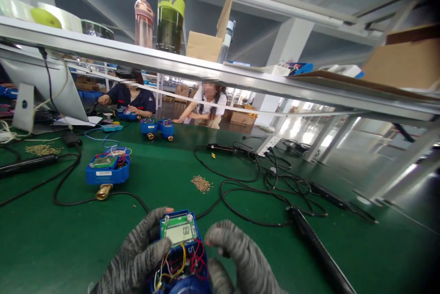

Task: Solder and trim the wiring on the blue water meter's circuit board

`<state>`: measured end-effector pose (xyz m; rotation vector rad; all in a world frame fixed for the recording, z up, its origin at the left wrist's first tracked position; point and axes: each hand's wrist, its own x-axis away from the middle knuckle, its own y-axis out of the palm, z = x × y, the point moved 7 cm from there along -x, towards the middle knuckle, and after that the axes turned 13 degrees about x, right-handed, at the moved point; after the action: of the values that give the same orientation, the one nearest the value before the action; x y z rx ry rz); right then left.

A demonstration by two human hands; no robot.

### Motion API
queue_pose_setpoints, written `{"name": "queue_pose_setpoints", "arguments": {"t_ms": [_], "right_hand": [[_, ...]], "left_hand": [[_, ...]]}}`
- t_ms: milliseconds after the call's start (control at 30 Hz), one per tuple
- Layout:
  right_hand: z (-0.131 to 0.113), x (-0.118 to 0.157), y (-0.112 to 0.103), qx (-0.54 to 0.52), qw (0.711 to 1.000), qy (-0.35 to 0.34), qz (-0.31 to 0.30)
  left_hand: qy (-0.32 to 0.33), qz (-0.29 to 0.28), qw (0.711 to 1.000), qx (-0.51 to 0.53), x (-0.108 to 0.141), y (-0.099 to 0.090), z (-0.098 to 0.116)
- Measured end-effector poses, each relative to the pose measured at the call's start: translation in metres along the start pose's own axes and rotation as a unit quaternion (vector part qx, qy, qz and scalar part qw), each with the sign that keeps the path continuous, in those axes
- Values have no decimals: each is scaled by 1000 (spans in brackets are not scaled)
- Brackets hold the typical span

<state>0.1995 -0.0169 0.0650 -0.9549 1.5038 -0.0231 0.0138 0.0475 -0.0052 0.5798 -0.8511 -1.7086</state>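
Both hands are in grey striped gloves at the bottom of the frame. The left hand has a blue meter, bottom centre, gripped along its left side, thumb pressed over the edge of the little screen, which reads something like 0.0. Red, yellow and white wires are spilling out below that screen. The right hand is half curled right by the meter's right side; can't tell if it's pinching anything.

All this is over a green table. There's another blue meter left of centre with a brass fitting poking out the front, and a loose pile of small screws mid-frame. A fat black tool lies lower right, with black cords looping up toward a white power strip.

Up top, a shelf crosses the frame carrying a green bottle and a pink bottle. Two people sit across the table, upper left and upper middle.
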Motion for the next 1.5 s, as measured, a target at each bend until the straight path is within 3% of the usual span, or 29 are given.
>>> {"name": "queue_pose_setpoints", "arguments": {"t_ms": [67, 133, 200, 300, 433, 500, 533, 567, 633, 700, 733, 833, 900, 1000, 1100, 1200, 1300, 1400, 1500], "right_hand": [[-25, 0, 8, 77, 996, -37, 15], [-33, 2, 19, 111, 993, -30, 3], [-27, 4, 28, 89, 996, 23, -21], [-13, 3, 40, -28, 986, 141, -82], [-4, -5, 50, -211, 915, 289, -186], [-1, -11, 45, -282, 877, 331, -203], [1, -15, 40, -299, 872, 335, -193], [4, -18, 32, -293, 882, 326, -171], [6, -23, 12, -198, 937, 265, -112], [-7, -23, 0, -38, 987, 143, -60], [-17, -21, 1, 38, 996, 72, -46], [-43, -12, 26, 192, 977, -77, -58], [-47, -10, 40, 246, 963, -104, -47], [-46, -14, 43, 257, 959, -119, -8], [-45, -19, 36, 192, 976, -103, -13], [-44, -22, 35, 73, 994, -41, -64], [-38, -26, 42, -36, 991, 30, -126], [-20, -36, 41, -201, 957, 133, -164], [1, -52, 17, -377, 893, 222, -110]], "left_hand": [[2, 0, 1000, -11, 0, 0, -1], [6, 5, 1000, -27, -1, -3, -2], [7, 0, 999, -38, -1, -5, -6], [12, -24, 997, -74, 0, -6, -11], [37, -24, 982, -184, 2, -8, -8], [53, -7, 974, -221, 4, -7, -2], [59, 5, 971, -233, 5, -6, 1], [64, 17, 968, -243, 7, -6, 3], [81, 42, 959, -268, 9, -4, 9], [111, 73, 944, -302, 12, -2, 15], [124, 85, 937, -315, 13, -2, 16], [137, 103, 927, -333, 14, -3, 16], [133, 104, 926, -338, 13, -6, 14], [128, 97, 918, -364, 12, -10, 13], [105, 76, 911, -392, 11, -11, 16], [76, 48, 916, -392, 12, -7, 22], [50, 31, 936, -348, 12, -3, 27], [7, 27, 960, -278, 11, -1, 24], [0, 36, 968, -247, 11, -1, 21]]}}
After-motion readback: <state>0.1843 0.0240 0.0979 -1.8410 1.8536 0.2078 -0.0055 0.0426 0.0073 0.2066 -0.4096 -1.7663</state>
